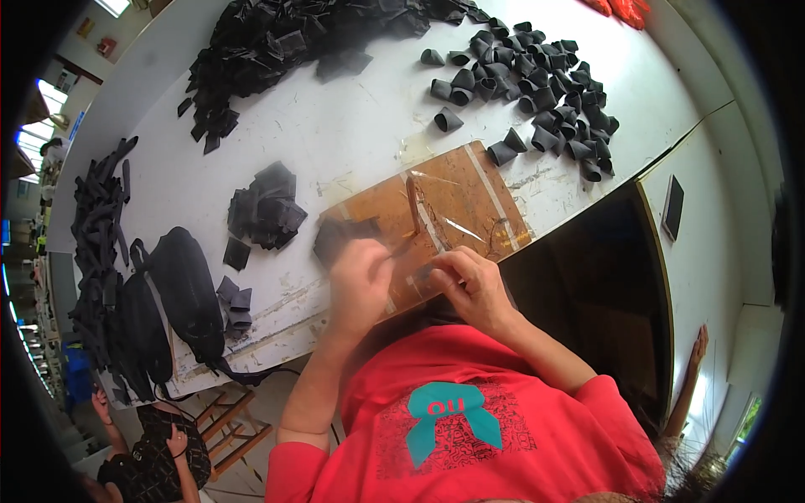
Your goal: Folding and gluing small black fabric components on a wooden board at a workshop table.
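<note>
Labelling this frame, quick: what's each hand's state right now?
Left hand: blurred and curled beside black square pieces; grip can't be told.
Right hand: bent over the brown board; grip can't be told.

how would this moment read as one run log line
left hand: blurred, at brown board, grip unclear | right hand: near small dark piece | white table: black loops, flat black pieces, black strips
</note>
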`<act>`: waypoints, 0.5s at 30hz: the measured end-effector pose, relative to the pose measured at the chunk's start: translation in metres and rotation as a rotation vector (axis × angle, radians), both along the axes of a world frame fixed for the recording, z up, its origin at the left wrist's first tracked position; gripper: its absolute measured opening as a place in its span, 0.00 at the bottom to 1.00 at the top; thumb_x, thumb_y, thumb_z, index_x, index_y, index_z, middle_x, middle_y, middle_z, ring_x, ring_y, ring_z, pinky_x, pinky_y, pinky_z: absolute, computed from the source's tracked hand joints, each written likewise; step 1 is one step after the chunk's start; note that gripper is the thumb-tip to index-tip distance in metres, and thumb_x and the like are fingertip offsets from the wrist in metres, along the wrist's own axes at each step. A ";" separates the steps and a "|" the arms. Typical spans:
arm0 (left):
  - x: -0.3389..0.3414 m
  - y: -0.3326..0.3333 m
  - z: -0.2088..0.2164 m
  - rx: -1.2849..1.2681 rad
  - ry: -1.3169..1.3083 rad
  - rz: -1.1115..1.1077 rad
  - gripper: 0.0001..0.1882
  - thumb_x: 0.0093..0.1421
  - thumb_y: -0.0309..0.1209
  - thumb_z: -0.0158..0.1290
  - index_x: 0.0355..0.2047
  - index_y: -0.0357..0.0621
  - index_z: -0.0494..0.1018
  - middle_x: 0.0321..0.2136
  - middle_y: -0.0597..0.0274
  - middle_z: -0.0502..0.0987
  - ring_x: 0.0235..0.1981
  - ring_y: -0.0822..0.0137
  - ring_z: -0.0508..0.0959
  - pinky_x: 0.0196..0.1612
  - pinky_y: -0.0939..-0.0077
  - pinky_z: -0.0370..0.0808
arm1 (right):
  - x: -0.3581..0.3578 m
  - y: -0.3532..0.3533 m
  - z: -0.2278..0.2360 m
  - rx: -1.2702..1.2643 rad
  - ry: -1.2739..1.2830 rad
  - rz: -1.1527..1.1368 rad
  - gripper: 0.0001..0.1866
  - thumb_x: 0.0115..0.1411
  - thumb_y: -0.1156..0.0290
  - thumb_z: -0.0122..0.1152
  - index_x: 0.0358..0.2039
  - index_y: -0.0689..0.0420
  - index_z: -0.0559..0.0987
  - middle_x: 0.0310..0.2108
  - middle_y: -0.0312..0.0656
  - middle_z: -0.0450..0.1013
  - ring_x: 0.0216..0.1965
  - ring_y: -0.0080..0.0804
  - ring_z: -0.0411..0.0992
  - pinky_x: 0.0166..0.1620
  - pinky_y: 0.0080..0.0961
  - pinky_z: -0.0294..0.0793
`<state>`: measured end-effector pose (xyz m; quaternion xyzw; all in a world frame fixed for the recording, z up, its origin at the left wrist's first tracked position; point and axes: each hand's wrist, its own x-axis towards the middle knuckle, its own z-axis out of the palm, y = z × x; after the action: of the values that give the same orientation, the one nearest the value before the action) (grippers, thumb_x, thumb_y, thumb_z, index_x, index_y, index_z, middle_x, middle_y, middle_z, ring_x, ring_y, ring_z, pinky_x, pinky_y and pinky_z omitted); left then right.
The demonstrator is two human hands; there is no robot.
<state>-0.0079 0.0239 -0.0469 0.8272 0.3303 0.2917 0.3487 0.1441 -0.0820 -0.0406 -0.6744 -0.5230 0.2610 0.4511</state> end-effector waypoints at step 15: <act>0.013 -0.036 0.021 -1.149 -0.749 0.106 0.10 0.56 0.30 0.48 0.36 0.37 0.68 0.25 0.61 0.74 0.19 0.75 0.69 0.23 0.86 0.65 | 0.001 0.024 0.011 -0.178 1.307 -0.119 0.06 0.57 0.69 0.55 0.27 0.58 0.73 0.24 0.34 0.73 0.25 0.16 0.69 0.31 0.14 0.69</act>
<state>0.0054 -0.0120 -0.0254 0.3374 0.3299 0.3533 0.8078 0.1452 -0.0582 -0.0298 -0.4397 -0.0800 0.6333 0.6318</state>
